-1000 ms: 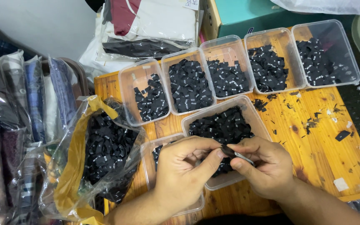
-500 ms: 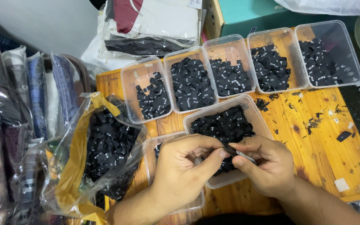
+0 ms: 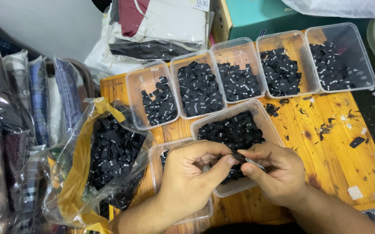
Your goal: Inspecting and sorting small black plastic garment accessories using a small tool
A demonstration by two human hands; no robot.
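Observation:
My left hand and my right hand meet over a clear plastic tub full of small black fabric labels. Both pinch the same small black label between thumb and fingers. A thin silvery tool shows in my right hand's fingers. Under my left hand lies another clear tub, mostly hidden.
Several clear tubs of black labels line the back of the orange wooden table. A clear bag with yellow tape holds more labels at left. Bagged folded clothes stand left; a teal box and packed garments at back.
Both hands stay together over the tub. The fingers have shifted slightly on the label.

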